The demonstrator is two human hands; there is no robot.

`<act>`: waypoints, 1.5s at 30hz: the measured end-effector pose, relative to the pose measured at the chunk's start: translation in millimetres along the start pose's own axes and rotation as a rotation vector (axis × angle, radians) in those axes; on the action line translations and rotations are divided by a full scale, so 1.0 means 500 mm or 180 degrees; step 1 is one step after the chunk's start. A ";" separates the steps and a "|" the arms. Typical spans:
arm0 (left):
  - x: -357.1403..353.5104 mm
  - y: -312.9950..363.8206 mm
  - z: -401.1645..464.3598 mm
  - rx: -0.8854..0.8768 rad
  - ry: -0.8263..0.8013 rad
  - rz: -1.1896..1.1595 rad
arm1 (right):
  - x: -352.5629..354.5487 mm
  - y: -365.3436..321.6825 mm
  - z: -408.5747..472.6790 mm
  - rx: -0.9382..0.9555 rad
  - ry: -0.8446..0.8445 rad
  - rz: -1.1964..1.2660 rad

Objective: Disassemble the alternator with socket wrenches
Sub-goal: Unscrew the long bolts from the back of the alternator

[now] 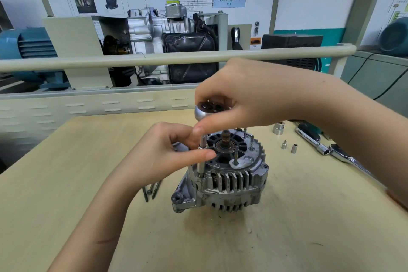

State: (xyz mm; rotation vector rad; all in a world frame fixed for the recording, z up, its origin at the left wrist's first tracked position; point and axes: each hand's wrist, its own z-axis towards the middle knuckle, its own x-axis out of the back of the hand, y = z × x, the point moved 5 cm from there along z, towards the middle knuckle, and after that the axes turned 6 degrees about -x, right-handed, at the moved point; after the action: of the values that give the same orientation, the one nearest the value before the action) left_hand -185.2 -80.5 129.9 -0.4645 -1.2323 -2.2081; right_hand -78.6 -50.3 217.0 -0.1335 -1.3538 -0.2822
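- The wooden table point(88, 183) fills the near part of the room, pale and scuffed, with a cream rail and a cutaway engine display point(167, 35) behind it.
- The alternator point(225, 174) stands near the middle of the table, its open end up, the shaft and a few thin studs poking out of the top.
- The right hand point(249, 95) reaches in from the right above the alternator, its fingers curled round the round head of a ratchet point(208, 111); the handle is hidden in the palm.
- The left hand point(167, 152) comes up from below, thumb and fingers pinching the long bar point(202, 159) that drops from the ratchet to a bolt at the alternator's left rim.
- A second ratchet point(331, 150) lies on the table well to the right, its dark handle pointing away.
- Three long bolts point(152, 190) lie loose on the table just left of the alternator, partly hidden by the left wrist.
- A large socket point(278, 128) stands beyond the alternator on the right.
- Two small sockets point(289, 147) stand side by side between the alternator and the second ratchet.
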 end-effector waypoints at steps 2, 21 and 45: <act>-0.005 0.000 -0.002 -0.0010 -0.0247 -0.0160 | -0.001 -0.004 0.000 0.0079 -0.0060 0.0153; 0.002 -0.006 -0.004 0.0017 -0.0410 -0.0274 | -0.008 0.005 0.014 0.0034 -0.0192 0.0360; 0.003 -0.005 -0.005 -0.0088 -0.0343 -0.0121 | -0.009 -0.003 0.015 0.0083 -0.0225 0.0333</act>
State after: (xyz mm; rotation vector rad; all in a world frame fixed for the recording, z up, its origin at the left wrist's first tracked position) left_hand -187.8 -82.1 127.6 -0.5826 -1.2771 -2.2604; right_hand -87.1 -49.1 214.4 -0.1933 -1.4151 -0.1734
